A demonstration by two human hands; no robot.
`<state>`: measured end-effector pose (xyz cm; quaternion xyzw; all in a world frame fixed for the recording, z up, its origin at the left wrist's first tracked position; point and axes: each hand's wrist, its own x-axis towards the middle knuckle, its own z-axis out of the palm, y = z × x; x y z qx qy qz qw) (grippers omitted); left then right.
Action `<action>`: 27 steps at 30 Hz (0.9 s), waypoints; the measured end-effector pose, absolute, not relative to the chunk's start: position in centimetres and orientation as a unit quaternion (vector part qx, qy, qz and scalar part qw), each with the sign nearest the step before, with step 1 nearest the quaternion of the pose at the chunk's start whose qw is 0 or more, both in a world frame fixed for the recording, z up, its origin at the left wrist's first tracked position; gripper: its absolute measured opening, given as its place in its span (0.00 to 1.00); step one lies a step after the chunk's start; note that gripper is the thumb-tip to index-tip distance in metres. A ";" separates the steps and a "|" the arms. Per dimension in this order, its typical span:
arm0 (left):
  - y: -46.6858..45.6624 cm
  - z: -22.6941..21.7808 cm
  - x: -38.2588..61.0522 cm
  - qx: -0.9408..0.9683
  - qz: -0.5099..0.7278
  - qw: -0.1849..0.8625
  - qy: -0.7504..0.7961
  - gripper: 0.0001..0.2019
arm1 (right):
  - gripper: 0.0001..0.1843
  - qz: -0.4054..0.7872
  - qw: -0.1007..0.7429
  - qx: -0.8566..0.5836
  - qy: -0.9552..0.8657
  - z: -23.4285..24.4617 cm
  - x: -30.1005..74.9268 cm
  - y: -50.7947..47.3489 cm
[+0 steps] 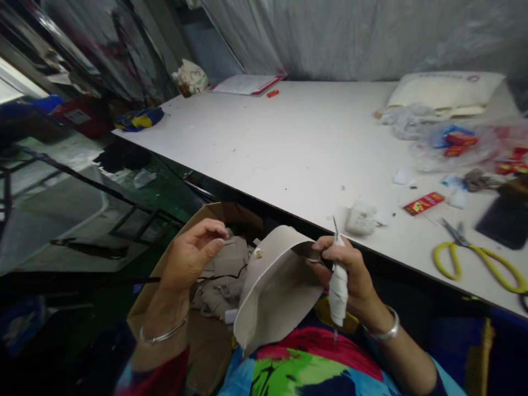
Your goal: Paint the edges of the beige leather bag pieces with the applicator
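My right hand point(346, 264) grips the edge of a beige, curved sheet-like piece point(276, 297), which opens like a pouch and has a small gold-coloured stud point(259, 253) on its outer side. The same hand also holds a slim tool with a white-wrapped handle point(338, 294); its thin pointed tip is up and a metal end sticks out below. My left hand point(193, 250) hovers left of the piece, apart from it, fingers loosely curled with a gap to the thumb and nothing visible in them. Below it stands a cardboard box point(163, 275) with several similar beige pieces point(226, 256).
On the white table point(289, 143) ahead lie yellow-handled scissors point(466, 247), a red packet point(424, 203), a white lump point(361, 217), a dark phone-like slab point(505, 220), plastic bags point(445, 146) and a clipboard-like sheet point(247, 84). A metal-framed rack point(82, 214) stands left.
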<state>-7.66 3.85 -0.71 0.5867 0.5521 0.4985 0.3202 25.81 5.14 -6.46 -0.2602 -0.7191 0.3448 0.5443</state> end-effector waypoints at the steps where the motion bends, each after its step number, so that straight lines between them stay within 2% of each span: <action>1: 4.6 -0.1 -6.7 0.621 0.488 0.346 0.506 0.16 | 0.26 0.342 0.556 -0.266 -0.709 -6.2 25.3 5.3; 4: 7.0 1.4 -3.1 0.721 0.404 0.395 0.400 0.24 | 0.25 0.345 0.572 -0.288 -0.687 -5.7 24.1 5.6; 7: 9.5 2.1 0.0 0.815 0.281 0.369 0.346 0.35 | 0.22 0.351 0.570 -0.292 -0.684 -5.6 23.7 5.9; 9: 10.9 2.2 1.3 0.851 0.224 0.365 0.304 0.38 | 0.21 0.341 0.566 -0.288 -0.693 -5.6 23.7 6.2; 14: 12.2 1.6 2.5 0.856 0.150 0.392 0.303 0.20 | 0.18 0.316 0.549 -0.331 -0.700 -5.8 23.8 6.7; 20: 11.1 0.4 3.5 0.798 0.195 0.412 0.395 0.13 | 0.15 0.291 0.560 -0.392 -0.669 -5.8 23.6 6.8; 23: 10.8 -0.7 4.2 0.761 0.240 0.420 0.432 0.08 | 0.15 0.299 0.558 -0.395 -0.665 -5.7 23.5 6.8; 27: 11.1 -1.6 4.3 0.733 0.289 0.440 0.431 0.06 | 0.14 0.330 0.553 -0.379 -0.664 -5.7 23.7 6.4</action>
